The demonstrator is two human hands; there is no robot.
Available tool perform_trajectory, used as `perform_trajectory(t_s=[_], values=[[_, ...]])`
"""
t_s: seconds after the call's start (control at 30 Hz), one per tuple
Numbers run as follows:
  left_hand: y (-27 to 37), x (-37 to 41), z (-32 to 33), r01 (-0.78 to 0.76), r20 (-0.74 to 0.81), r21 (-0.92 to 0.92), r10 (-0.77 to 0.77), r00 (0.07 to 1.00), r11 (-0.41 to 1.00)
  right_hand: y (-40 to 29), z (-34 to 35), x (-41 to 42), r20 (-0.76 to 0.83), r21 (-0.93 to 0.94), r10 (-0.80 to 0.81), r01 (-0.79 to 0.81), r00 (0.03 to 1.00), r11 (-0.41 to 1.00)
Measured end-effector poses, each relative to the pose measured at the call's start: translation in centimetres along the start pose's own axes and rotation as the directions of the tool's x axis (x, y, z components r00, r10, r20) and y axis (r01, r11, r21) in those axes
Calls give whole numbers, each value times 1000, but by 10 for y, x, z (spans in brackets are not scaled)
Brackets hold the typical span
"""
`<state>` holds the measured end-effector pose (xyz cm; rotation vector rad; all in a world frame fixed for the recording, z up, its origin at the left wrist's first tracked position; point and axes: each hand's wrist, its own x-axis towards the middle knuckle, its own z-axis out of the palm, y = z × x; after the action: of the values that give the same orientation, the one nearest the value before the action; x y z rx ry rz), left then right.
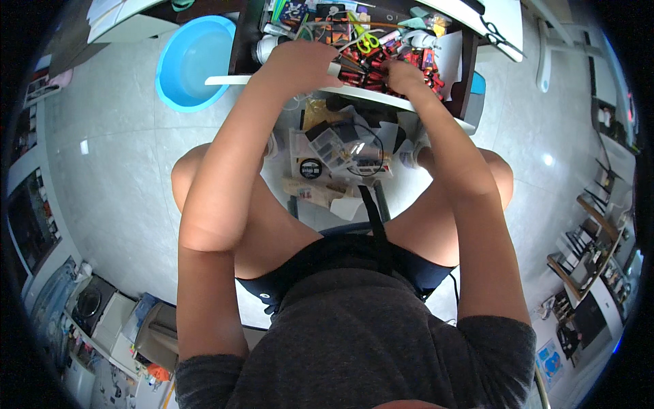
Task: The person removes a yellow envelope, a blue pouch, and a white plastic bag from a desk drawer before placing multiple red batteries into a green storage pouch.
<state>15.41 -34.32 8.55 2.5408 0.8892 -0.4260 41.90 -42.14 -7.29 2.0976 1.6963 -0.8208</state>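
An open drawer with a white front edge (378, 97) lies before me, full of small items. My left hand (301, 66) is over its near left part, beside a white cylindrical container (266, 48); its fingers are partly hidden, so I cannot tell whether it grips something. My right hand (403, 76) reaches down among many small red objects (357, 76), fingertips bent into the pile; whether it holds one is unclear. Yellow-green scissors (366, 41) lie on the contents between the hands, farther back. A white sheet of paper (449, 61) stands along the drawer's right side.
A blue plastic basin (191, 66) stands on the floor left of the drawer. Dark-handled scissors (494, 33) lie on a white surface at the upper right. Below the drawer, between my legs, are a clear divided plastic box (331, 148), a round black-labelled item (310, 168), papers and a black cable.
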Motion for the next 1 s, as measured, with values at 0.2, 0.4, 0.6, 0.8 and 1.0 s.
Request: perform_trajectory(t_s=[0.2,0.4,0.6,0.8,1.0], values=[[1,1,-1,-44,-9,-32,44,999,999,4,-2,4,-34,-71,53,-55,998,996],[3,6,6,-101,-158,-14,98,983,995,4,-58,-36,-284,132,-129,172,950,976],[44,23,-26,-177,-87,-428,155,984,886,1,-147,-130,-369,716,-277,461,887,524],[71,17,-30,-389,-317,-810,229,920,439,-4,-161,-167,-524,815,-234,562,819,139],[103,-4,-38,-366,-328,-910,201,923,196,-8,-161,-176,-603,795,-165,605,780,-48]])
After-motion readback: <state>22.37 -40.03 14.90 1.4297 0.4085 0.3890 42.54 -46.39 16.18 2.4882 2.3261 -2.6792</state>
